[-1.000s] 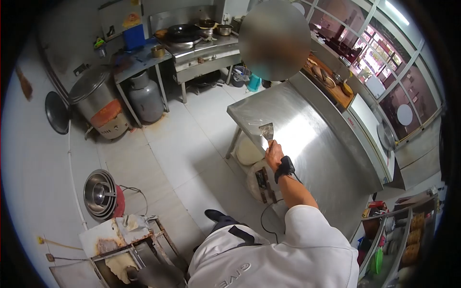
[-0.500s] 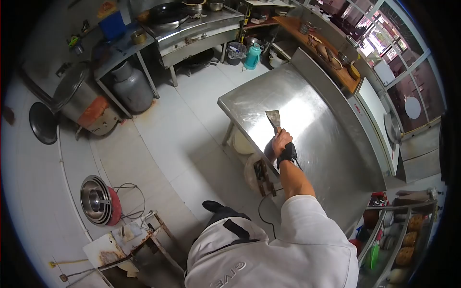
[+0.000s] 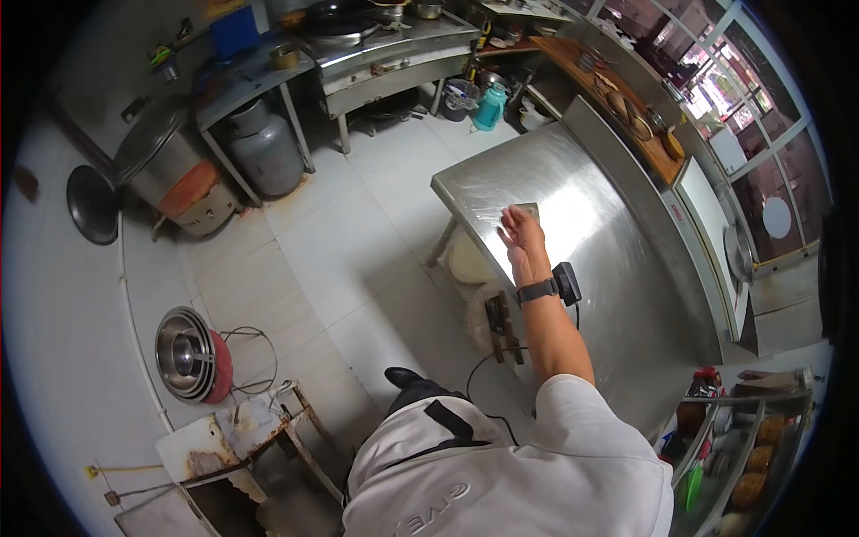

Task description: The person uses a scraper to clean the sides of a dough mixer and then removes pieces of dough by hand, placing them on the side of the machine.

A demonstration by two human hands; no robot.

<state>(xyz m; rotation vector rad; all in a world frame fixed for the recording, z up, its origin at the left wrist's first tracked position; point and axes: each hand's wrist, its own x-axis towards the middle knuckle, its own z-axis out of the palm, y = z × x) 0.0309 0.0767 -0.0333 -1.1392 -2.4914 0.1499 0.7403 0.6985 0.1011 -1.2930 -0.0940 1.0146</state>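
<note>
A stack of metal bowls (image 3: 185, 354) sits on the floor at the far left. A grey gas tank (image 3: 266, 154) stands under a side table. In the middle, the right hand (image 3: 523, 243) reaches over the shiny steel table (image 3: 617, 295). Its fingers are spread flat and pinch nothing. The scraper (image 3: 526, 209) lies on the table, just past the fingertips and partly hidden by them. The left hand cannot be seen.

White short-sleeved jacket, black wrist strap, black shoe.
</note>
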